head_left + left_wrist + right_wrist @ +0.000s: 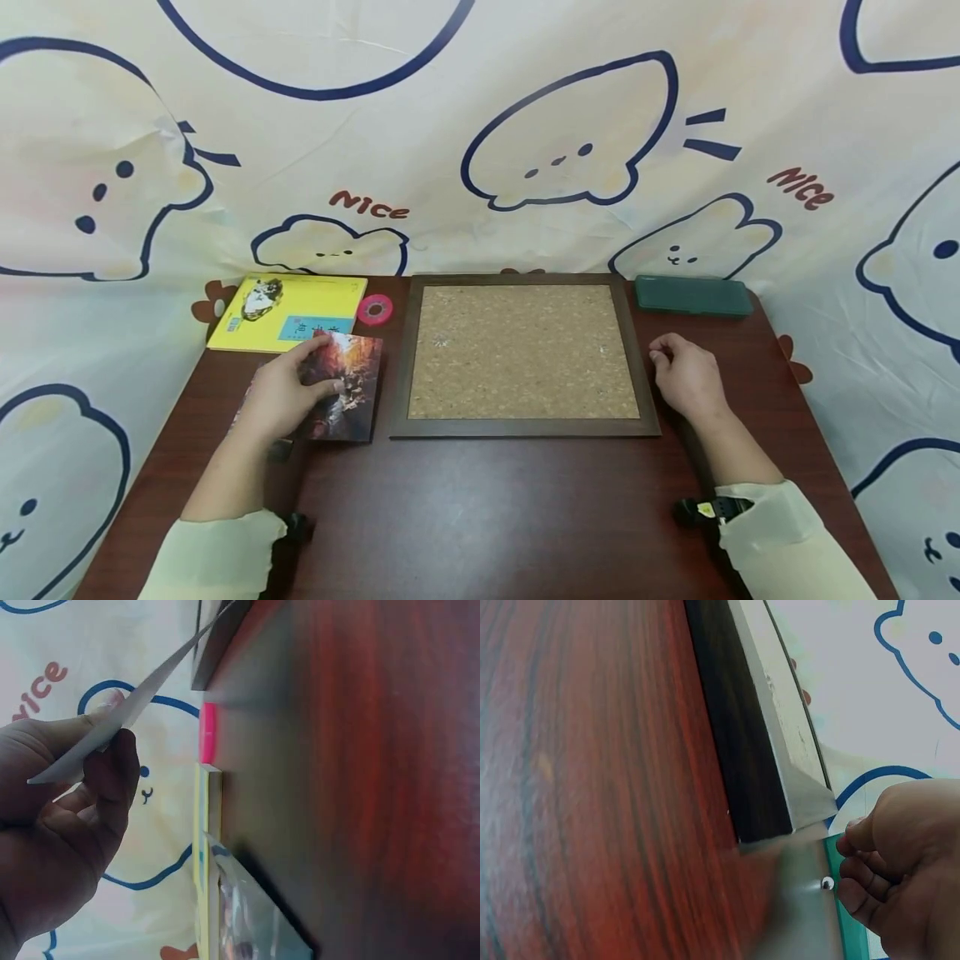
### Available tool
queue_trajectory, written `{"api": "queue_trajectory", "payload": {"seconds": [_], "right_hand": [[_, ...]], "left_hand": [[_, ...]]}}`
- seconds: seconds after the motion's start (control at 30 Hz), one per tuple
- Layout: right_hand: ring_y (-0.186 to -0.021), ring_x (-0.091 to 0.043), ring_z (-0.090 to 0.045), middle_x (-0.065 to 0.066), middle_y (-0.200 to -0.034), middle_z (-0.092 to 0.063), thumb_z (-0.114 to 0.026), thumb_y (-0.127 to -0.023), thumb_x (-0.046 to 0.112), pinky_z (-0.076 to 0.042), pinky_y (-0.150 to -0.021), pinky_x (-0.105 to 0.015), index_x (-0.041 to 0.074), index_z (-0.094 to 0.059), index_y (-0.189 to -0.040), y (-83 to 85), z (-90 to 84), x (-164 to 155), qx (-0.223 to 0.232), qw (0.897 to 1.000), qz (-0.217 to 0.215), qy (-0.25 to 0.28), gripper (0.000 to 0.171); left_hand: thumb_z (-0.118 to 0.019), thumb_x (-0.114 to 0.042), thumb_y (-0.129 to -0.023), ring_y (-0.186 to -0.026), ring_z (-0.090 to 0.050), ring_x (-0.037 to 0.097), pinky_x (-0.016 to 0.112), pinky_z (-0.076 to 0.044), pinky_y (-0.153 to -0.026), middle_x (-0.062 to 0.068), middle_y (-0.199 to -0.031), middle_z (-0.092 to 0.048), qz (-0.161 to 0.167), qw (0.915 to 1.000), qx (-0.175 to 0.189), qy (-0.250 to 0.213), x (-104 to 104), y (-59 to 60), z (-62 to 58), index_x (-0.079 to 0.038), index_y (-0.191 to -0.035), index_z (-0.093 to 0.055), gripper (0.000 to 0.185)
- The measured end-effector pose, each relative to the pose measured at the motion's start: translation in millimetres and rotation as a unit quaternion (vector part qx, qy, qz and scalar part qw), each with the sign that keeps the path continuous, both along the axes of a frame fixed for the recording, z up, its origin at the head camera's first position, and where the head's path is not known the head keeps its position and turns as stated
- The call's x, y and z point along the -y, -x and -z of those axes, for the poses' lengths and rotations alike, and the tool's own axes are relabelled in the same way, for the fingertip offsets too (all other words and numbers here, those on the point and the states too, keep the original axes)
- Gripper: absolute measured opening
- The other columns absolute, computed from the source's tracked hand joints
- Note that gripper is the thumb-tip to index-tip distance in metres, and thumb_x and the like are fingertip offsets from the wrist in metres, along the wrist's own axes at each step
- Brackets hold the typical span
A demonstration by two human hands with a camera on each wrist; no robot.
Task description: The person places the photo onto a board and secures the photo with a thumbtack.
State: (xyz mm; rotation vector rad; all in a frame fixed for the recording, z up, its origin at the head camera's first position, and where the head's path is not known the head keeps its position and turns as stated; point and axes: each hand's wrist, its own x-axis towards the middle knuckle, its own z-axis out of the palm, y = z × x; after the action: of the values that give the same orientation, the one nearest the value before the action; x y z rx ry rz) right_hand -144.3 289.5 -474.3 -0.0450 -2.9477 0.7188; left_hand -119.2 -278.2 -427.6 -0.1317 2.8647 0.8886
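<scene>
My left hand (281, 400) pinches 1 photo card (348, 387) left of the cork board (522, 352); right hand (686, 379) rests loosely curled, holding nothing, beside its frame.

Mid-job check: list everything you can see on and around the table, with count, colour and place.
cork board: one, tan cork in a dark brown frame, centre of the table.
photo card: one, dark reddish picture, left of the cork board, pinched at its edge.
yellow book: one, yellow, far left of the table.
tape roll: one, pink, between the yellow book and the cork board.
case: one, dark green, far right corner.
table: one, dark reddish wood.
backdrop cloth: one, cream with blue cartoon outlines, behind and around the table.
left hand: holds the photo card.
right hand: loosely curled, resting beside the cork board's right edge.
</scene>
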Motion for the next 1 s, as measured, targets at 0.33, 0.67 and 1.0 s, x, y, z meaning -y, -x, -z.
{"api": "queue_trajectory", "payload": {"seconds": [0.33, 0.67, 1.0], "right_hand": [[-0.077, -0.028, -0.062, -0.013, -0.095, -0.067, -0.052, -0.099, 0.016, -0.046, -0.067, -0.044, 0.008, -0.064, -0.106, 5.4, -1.7, 9, -0.020, 1.000, -0.004, 0.008, 0.015], [-0.075, -0.026, -0.061, -0.010, -0.090, -0.067, -0.055, -0.098, 0.016, -0.046, -0.066, -0.043, 0.009, -0.064, -0.103, 9.5, -4.9, 26, -0.044, 0.999, -0.005, 0.030, 0.013], [-0.074, -0.024, -0.061, -0.008, -0.087, -0.067, -0.056, -0.097, 0.017, -0.047, -0.067, -0.042, 0.010, -0.066, -0.101, 14.4, -6.0, 39, -0.061, 0.997, -0.015, 0.033, 0.013]], "left_hand": [[-0.077, -0.044, -0.079, -0.124, -0.048, 0.043, 0.061, -0.041, -0.095, 0.018, -0.143, -0.046, 0.001, 0.9993, -0.021, -0.032, -10, 7.6, -2.2, -0.025, -0.141, -0.048, 0.071], [-0.077, -0.042, -0.079, -0.114, -0.051, 0.039, 0.059, -0.044, -0.092, 0.015, -0.144, -0.045, 0.014, 0.9971, -0.030, -0.069, -28, 15.4, 0.5, -0.028, -0.138, -0.051, 0.066], [-0.078, -0.040, -0.079, -0.124, -0.046, 0.034, 0.059, -0.040, -0.098, 0.012, -0.144, -0.046, 0.019, 0.9952, -0.039, -0.088, -47, 23.3, 3.5, -0.029, -0.134, -0.053, 0.061]]}}
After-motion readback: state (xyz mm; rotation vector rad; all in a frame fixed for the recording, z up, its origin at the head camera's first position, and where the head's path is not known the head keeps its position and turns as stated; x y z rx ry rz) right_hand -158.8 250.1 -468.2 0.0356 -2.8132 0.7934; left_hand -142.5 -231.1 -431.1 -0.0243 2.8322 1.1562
